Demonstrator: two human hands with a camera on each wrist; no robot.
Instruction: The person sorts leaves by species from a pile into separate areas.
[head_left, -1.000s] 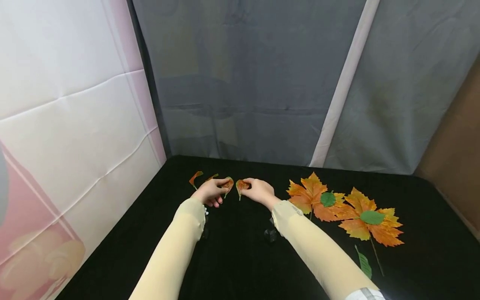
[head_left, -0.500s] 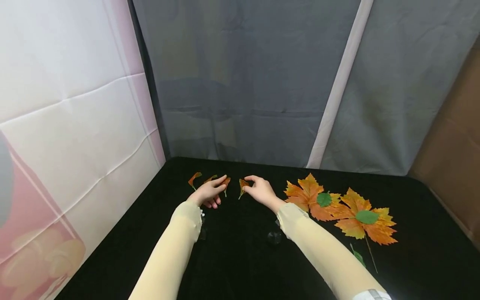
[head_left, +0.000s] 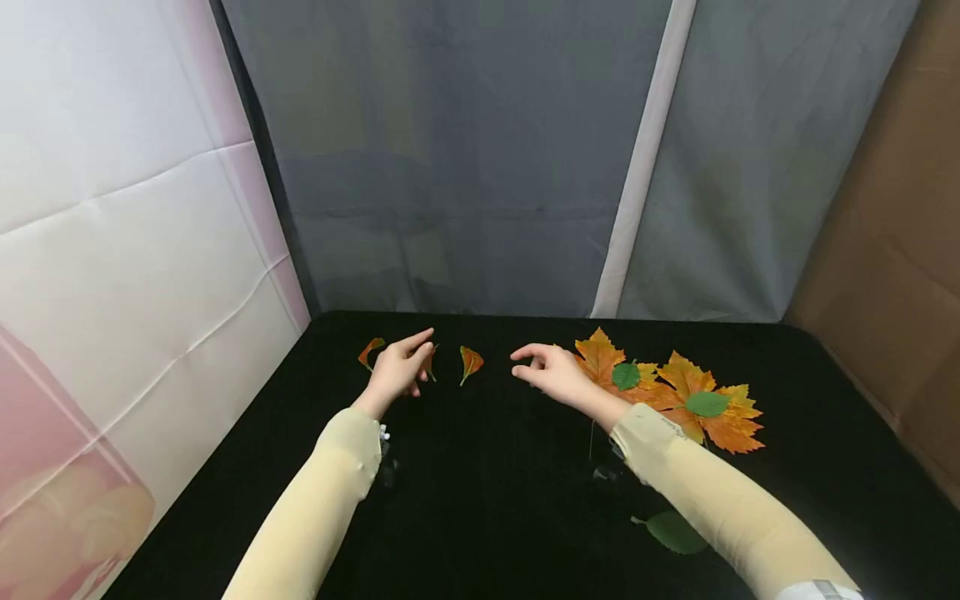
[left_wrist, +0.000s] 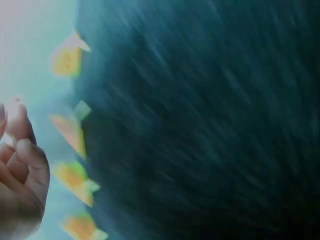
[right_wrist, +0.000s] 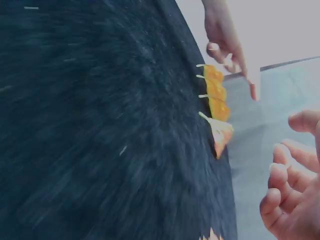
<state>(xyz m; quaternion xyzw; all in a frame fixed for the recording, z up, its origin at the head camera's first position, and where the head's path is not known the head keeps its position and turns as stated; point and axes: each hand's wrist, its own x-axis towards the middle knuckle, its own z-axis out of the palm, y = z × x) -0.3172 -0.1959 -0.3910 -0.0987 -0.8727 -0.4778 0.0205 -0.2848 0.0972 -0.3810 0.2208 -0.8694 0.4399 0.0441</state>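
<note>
Several small orange-green leaves stand in a row at the back of the black table; one small leaf [head_left: 471, 362] is clear of both hands. My left hand [head_left: 393, 371] hovers by another small leaf [head_left: 430, 362], partly hiding the row, with its index finger stretched out and nothing held. Further right, my right hand [head_left: 558, 372] is held out with its fingers loosely bent around nothing, left of the large orange maple leaves [head_left: 600, 357]. The right wrist view shows the row side by side, its nearest leaf [right_wrist: 221, 135] tilted, plus both hands. Blur softens the left wrist view.
A second maple leaf [head_left: 731, 429] lies at the right, with a green oval leaf [head_left: 707, 404] on it. One rounder green leaf [head_left: 626, 376] rests on the first. Another green leaf [head_left: 675, 532] lies under the right forearm. Grey curtain [head_left: 450, 167] closes off the back.
Both hands have let go of the small leaves they pinched. My right hand has moved right toward the maple leaves; my left has drawn slightly left. The head view has shifted a little.
</note>
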